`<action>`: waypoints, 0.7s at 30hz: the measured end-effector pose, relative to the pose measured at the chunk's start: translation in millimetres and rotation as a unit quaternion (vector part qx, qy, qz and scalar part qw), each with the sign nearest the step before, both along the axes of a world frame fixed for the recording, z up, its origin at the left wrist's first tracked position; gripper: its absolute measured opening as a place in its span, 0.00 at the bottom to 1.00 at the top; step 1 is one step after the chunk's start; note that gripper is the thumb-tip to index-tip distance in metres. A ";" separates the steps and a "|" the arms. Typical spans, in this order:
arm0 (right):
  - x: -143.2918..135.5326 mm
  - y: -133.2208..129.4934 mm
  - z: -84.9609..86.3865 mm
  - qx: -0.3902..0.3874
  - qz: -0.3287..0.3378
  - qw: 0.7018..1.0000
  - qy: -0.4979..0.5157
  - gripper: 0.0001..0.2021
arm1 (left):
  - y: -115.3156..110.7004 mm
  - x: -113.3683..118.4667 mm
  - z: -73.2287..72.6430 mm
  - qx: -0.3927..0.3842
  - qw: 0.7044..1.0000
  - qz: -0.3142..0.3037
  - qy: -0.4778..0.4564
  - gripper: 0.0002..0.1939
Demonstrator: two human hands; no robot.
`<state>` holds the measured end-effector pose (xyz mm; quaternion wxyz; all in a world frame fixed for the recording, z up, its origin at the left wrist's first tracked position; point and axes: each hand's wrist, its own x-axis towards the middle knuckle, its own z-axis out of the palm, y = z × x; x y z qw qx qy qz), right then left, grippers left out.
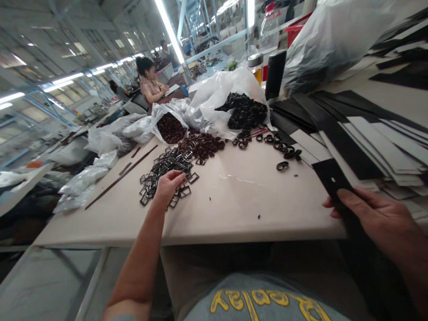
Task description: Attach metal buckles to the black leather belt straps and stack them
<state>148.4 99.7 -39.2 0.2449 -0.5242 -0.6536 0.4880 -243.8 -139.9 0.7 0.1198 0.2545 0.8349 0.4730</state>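
Observation:
Over the near edge of a heap of dark metal rectangular buckles, my left hand is closed, thumb and fingers pressed together. Whatever lies between its fingertips is too small to make out. My right hand grips a black strap between thumb and fingers at the table's right side. The strap's squared end points up and away from me, with a small pale slot showing through it. Its lower length hangs down past the table edge into shadow.
Small brown pieces lie behind the buckles. A plastic bag spills black loops; more loops lie to the right. Black strips are stacked at right. A long brown strip lies left. A seated person works beyond.

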 end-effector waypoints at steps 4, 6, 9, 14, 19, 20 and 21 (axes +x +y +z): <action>-5.7 -17.8 11.6 -0.038 0.053 0.997 0.028 0.27 | 1.6 35.5 5.7 0.084 0.991 -0.019 -0.101 0.24; -15.2 -35.5 17.0 -0.056 0.113 0.990 0.069 0.26 | 5.7 61.3 5.1 0.132 0.974 -0.047 -0.180 0.21; -37.1 -62.2 23.5 -0.087 0.238 0.955 0.154 0.21 | 13.1 99.5 -1.2 0.161 0.944 -0.104 -0.268 0.15; -69.2 -83.7 29.3 -0.101 0.347 0.900 0.242 0.17 | 21.9 141.1 -16.3 0.108 0.930 -0.205 -0.287 0.10; -75.4 -86.0 28.4 -0.073 0.352 0.906 0.222 0.15 | 23.1 157.2 -21.1 0.059 0.914 -0.252 -0.313 0.09; -75.4 -86.0 27.2 -0.084 0.354 0.904 0.223 0.15 | 23.1 159.2 -21.0 0.057 0.902 -0.259 -0.341 0.09; -75.5 -85.9 25.8 -0.099 0.356 0.901 0.228 0.16 | 23.0 160.9 -21.0 0.060 0.888 -0.263 -0.371 0.09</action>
